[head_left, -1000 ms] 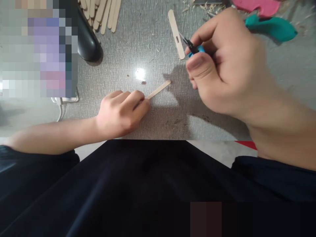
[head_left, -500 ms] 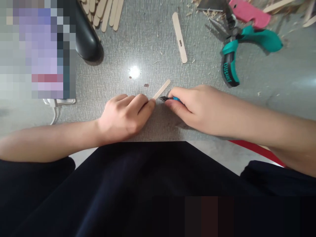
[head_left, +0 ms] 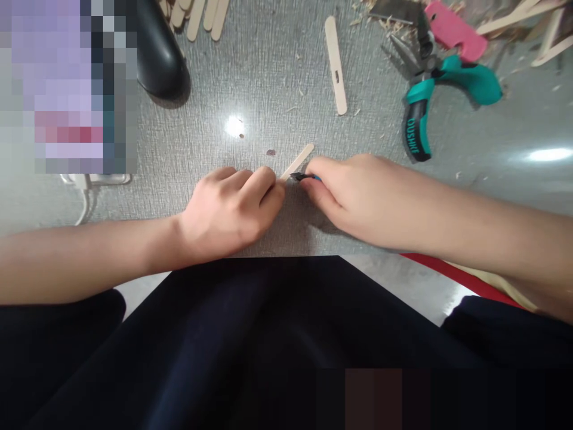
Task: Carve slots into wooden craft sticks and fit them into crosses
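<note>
So one slotted stick is already lying on the far side, while the left hand pins a second stick near centre, no slot visible yet, the right hand gripping a blue cutter right beside it.

Moderate light overall; from the reflections we'd put the source overhead. We've got a blown-out hotspot on the grey tabletop, upper left of centre, plus a longer glare streak at the right edge. Soft shadow below the right hand. Dark clothing across the lower half goes near-black. Mosaic blocks mask the upper left and part of the bottom right. We can read the pliers lettering; sticks in the upper-right corner look soft.
</note>
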{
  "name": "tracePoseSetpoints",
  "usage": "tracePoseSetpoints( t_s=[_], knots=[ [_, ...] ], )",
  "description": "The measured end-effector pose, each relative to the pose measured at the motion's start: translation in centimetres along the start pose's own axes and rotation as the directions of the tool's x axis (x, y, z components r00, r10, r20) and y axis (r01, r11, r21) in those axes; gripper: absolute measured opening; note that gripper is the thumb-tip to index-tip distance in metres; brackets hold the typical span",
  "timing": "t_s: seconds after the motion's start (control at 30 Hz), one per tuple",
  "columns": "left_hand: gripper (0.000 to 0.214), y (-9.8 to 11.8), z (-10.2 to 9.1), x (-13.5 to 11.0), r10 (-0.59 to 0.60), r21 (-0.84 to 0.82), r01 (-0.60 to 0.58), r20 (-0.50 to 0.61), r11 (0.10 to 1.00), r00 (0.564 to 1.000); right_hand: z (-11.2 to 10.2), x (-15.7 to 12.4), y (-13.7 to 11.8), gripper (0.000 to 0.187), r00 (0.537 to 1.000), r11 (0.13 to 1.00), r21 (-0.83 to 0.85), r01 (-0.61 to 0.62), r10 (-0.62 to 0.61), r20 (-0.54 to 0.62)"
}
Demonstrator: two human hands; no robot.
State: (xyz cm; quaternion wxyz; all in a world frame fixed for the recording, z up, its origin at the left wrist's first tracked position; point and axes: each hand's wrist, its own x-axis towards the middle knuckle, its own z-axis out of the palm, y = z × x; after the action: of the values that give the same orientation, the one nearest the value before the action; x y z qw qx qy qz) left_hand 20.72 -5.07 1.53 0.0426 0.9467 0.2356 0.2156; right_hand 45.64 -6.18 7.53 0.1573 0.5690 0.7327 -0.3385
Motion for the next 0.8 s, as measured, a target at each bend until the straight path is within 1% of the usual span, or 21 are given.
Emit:
tracePoseSetpoints(
  t_s=[0.13,0.3,0.43,0.6,0.7,0.8],
  knots=[
    [0.03,0.1,0.0,-0.1,-0.022,-0.037,0.023,0.045,0.999,0.999,-0.4,-0.5,-0.4,0.04,1.0,0.999,0.031,-0.007,0.007,-0.009],
    [0.032,0.1,-0.1,0.1,-0.015,-0.02,0.016,0.024,1.0,1.0,-0.2,-0.2,-0.1,0.039,1.0,0.999,0.031,-0.008,0.008,0.004],
    [0.036,0.0,-0.2,0.2,-0.036,-0.047,0.04,0.076,0.998,0.996,0.0,0.3,0.1,0.041,1.0,0.999,0.035,-0.013,0.013,0.011],
    [0.037,0.1,-0.1,0.4,-0.08,-0.115,0.093,0.109,0.989,0.991,0.0,0.2,-0.3,0.04,1.0,0.999,0.033,-0.018,0.019,-0.002],
    [0.038,0.2,0.0,0.4,-0.093,-0.132,0.107,0.109,0.985,0.99,-0.2,0.2,-0.9,0.039,0.999,0.999,-0.016,-0.043,0.043,0.022],
    [0.037,0.2,0.2,0.2,-0.072,-0.104,0.082,0.096,0.991,0.993,-0.7,0.6,-1.8,0.038,0.994,0.992,-0.096,-0.087,0.093,0.05]
  ],
)
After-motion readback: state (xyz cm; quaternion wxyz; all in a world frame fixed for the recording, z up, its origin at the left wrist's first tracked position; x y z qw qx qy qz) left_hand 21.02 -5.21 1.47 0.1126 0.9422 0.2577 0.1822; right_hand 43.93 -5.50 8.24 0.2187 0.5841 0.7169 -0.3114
